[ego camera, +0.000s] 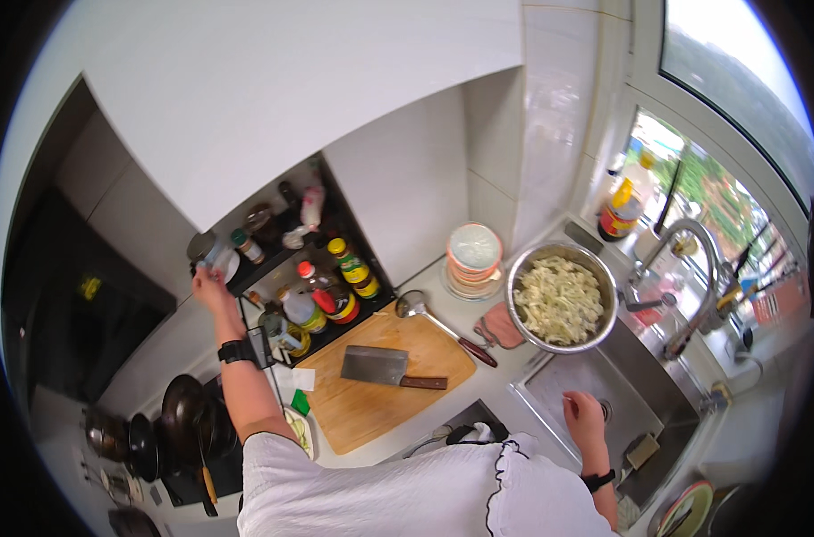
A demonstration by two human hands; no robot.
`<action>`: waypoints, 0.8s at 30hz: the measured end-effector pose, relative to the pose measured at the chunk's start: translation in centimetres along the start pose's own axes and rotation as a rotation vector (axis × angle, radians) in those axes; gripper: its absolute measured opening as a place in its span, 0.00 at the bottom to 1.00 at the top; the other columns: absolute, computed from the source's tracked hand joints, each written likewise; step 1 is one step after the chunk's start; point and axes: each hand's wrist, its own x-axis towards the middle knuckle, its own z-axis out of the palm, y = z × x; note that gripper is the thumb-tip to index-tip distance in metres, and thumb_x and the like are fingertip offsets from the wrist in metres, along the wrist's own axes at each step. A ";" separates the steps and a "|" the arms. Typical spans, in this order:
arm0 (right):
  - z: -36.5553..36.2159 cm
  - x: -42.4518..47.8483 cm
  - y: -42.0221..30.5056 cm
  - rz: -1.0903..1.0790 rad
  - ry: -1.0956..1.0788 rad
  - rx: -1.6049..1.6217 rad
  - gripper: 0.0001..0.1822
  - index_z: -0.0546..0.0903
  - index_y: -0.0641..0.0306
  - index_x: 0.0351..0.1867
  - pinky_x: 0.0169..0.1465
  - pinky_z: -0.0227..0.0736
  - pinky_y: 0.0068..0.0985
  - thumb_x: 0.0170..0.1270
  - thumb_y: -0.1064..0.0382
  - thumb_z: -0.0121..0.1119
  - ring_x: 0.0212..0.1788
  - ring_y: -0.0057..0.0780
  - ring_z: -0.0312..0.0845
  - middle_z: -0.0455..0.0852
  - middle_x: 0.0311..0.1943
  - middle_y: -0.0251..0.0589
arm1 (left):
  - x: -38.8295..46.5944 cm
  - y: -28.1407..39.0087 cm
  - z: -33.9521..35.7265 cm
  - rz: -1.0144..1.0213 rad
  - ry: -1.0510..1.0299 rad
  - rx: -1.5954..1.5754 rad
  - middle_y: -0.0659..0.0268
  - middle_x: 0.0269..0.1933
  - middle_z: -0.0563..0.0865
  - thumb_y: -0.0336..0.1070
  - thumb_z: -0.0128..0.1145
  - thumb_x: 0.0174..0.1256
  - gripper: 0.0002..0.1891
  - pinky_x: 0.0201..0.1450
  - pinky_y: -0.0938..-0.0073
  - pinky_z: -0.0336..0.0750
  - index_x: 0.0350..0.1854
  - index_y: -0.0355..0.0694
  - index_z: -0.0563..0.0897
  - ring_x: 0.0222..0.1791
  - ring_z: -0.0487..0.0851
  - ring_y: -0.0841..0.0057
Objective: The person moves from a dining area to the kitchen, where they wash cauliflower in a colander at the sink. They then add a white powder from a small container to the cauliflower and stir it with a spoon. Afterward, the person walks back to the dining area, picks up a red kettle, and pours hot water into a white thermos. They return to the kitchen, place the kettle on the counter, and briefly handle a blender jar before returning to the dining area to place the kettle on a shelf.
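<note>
My left hand [214, 290] is raised at the left end of the upper shelf of a black spice rack [263, 265]. Its fingers are at a clear jar [206, 247] and a white round piece beside it; whether they grip either is hidden. Over the stainless steel sink [581, 376] hangs my right hand [583, 411], its fingers curled together and nothing visible in them. Between the hands, a cleaver [375, 364] with a wooden handle lies flat on a wooden cutting board [340, 426]. A steel bowl [512, 295] of pale chopped vegetable [558, 295] stands at the sink's far edge.
Sauce bottles [330, 295] fill the lower shelf. A ladle [440, 323] lies across the board's far edge, near a pink cloth [501, 325] and stacked bowls [474, 258]. The faucet [705, 268] arches over the sink. Pans [185, 409] stand at left. A cabinet [299, 87] overhangs the rack.
</note>
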 end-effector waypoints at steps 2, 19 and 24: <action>0.2 -0.4 1.0 0.034 -0.023 -0.046 0.06 0.84 0.64 0.38 0.34 0.73 0.31 0.61 0.68 0.61 0.29 0.39 0.78 0.82 0.30 0.45 | 0.0 -2.6 0.6 -0.048 0.026 0.040 0.69 0.28 0.77 0.35 0.55 0.72 0.08 0.33 0.73 0.78 0.33 0.40 0.77 0.26 0.75 0.82; 4.4 -3.0 6.4 0.160 -0.354 -0.286 0.11 0.84 0.63 0.36 0.41 0.78 0.44 0.59 0.58 0.61 0.37 0.53 0.82 0.85 0.31 0.50 | -7.7 -4.0 -1.7 -0.011 -0.143 0.347 0.55 0.49 0.81 0.37 0.54 0.71 0.17 0.53 0.67 0.81 0.56 0.32 0.75 0.46 0.80 0.67; 6.3 -2.0 5.7 0.158 -0.497 -0.325 0.13 0.84 0.65 0.35 0.42 0.79 0.44 0.59 0.56 0.62 0.38 0.51 0.83 0.86 0.33 0.51 | -20.6 -6.7 -6.9 -0.321 -0.549 0.464 0.67 0.44 0.82 0.36 0.56 0.70 0.11 0.38 0.80 0.74 0.51 0.39 0.78 0.33 0.77 0.82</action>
